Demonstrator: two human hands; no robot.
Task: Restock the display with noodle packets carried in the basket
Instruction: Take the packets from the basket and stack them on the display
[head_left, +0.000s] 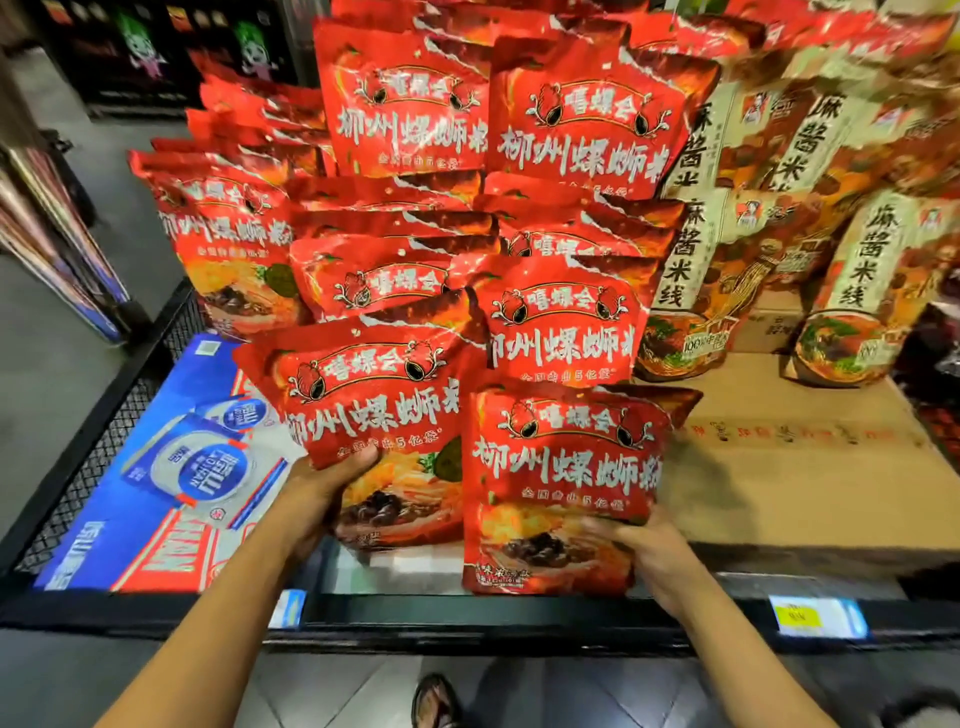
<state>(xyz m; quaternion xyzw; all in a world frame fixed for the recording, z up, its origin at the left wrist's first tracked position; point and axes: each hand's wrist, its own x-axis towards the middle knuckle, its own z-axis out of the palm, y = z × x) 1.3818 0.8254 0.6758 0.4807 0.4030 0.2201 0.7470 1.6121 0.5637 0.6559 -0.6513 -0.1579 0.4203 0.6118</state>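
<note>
Noodle packet (374, 410) stands above the left grip (324, 499), which curls round its lower edge; the right grip (652, 558) pinches a second packet (561, 467) just left of it.

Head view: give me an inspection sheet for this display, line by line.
Surface: cardboard boxes form the display base, bare on the right.
Job's things: red noodle packets stacked high; left front packet and right front packet are at the stack's front; no basket seen.
Clutter: blue cartons lie flat inside a black mesh rack.
Hands: left hand grips the left front packet's lower edge; right hand, blurred, holds the right front packet's lower right corner.
Cables: nothing seen.
Surroundings: beige noodle packets to the right, a yellow price tag below the boxes, a sandalled foot at the bottom.
</note>
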